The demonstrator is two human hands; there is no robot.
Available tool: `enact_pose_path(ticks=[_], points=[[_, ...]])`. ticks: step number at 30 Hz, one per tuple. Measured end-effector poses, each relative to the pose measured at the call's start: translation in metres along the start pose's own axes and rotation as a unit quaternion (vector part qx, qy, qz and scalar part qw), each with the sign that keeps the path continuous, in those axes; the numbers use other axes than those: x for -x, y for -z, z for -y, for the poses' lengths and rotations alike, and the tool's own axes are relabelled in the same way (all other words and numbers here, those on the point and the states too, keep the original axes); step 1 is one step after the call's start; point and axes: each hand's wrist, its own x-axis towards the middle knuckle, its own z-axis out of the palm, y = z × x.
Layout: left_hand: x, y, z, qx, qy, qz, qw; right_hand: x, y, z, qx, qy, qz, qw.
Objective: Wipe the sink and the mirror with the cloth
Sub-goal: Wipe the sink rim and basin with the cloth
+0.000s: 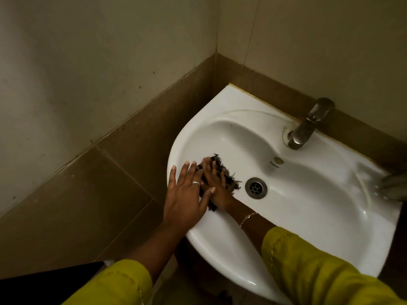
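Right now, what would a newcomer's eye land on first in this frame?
The white sink glows against dim brown tiles. In its basin, left of the drain, the right hand presses a dark frayed cloth, with the ringed left hand flat on the rim beside it.

a dull chrome metal tap (308, 126) stands upright just before the wall. left of the tap and further off, two pale beige tiled walls (88, 51) meet in a corner, with a band of darker brown tiles (123, 164) beneath them. at the far right of the tap, a blurred grey object (394, 186) shows only in part.
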Motion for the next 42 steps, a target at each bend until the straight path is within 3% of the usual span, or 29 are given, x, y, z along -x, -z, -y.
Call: enact_pose_path(ticks=[7, 11, 22, 29, 33, 37, 39, 42], points=[[0.0, -0.003, 0.0, -0.015, -0.007, 0.009, 1.0, 0.04, -0.004, 0.021, 0.053, 0.002, 0.07, 0.996], [0.001, -0.005, 0.001, -0.036, -0.012, 0.016, 0.999, 0.065, 0.0, 0.015, -0.019, -0.005, 0.105, 0.994], [0.001, -0.001, -0.004, -0.153, -0.033, 0.047, 0.986, 0.127, 0.03, -0.025, 0.075, -0.004, 0.227, 0.971], [0.001, -0.001, -0.003, -0.154, -0.05, 0.065, 0.985, 0.156, 0.075, -0.06, 0.175, -0.018, 0.29, 0.941], [-0.001, -0.003, 0.0, -0.122, -0.061, 0.083, 0.987, 0.152, 0.093, -0.083, 0.302, -0.013, 0.281, 0.911], [-0.001, -0.005, 0.0, -0.113, -0.06, 0.076, 0.989, 0.137, 0.106, -0.115, 0.426, 0.053, 0.178, 0.886], [-0.001, -0.006, 0.001, -0.108, -0.058, 0.071, 0.99, 0.128, 0.109, -0.128, 0.479, 0.046, 0.124, 0.868], [0.0, -0.007, 0.002, -0.104, -0.055, 0.061, 0.991, 0.11, 0.114, -0.139, 0.497, 0.041, 0.116, 0.859]])
